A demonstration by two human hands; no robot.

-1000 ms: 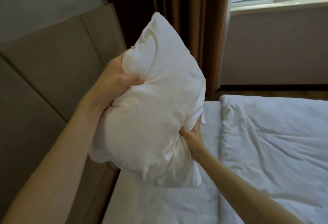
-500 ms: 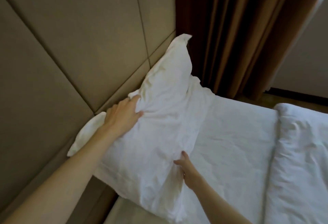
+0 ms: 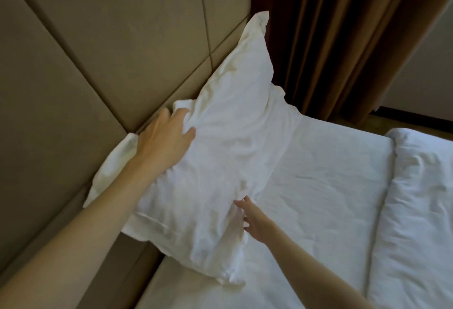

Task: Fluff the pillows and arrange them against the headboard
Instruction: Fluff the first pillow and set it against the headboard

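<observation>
One white pillow [image 3: 220, 161] leans tilted against the beige padded headboard [image 3: 98, 51], its lower edge resting on the white sheet [image 3: 318, 186]. My left hand [image 3: 164, 142] is on the pillow's upper edge by the headboard, with fingers and thumb bunching the fabric. A white corner [image 3: 110, 166] of the pillowcase shows behind my left forearm. My right hand [image 3: 255, 220] is at the pillow's lower right edge, its fingers spread and only brushing the cloth.
A rumpled white duvet [image 3: 416, 198] lies folded back on the right side of the bed. Brown curtains [image 3: 343, 39] hang past the pillow's top corner. A strip of floor [image 3: 404, 122] runs beyond the bed's far side.
The pillow came down from the air and now leans on the headboard. My right hand has opened and let go of its lower edge. My left hand slid a little along the top edge.
</observation>
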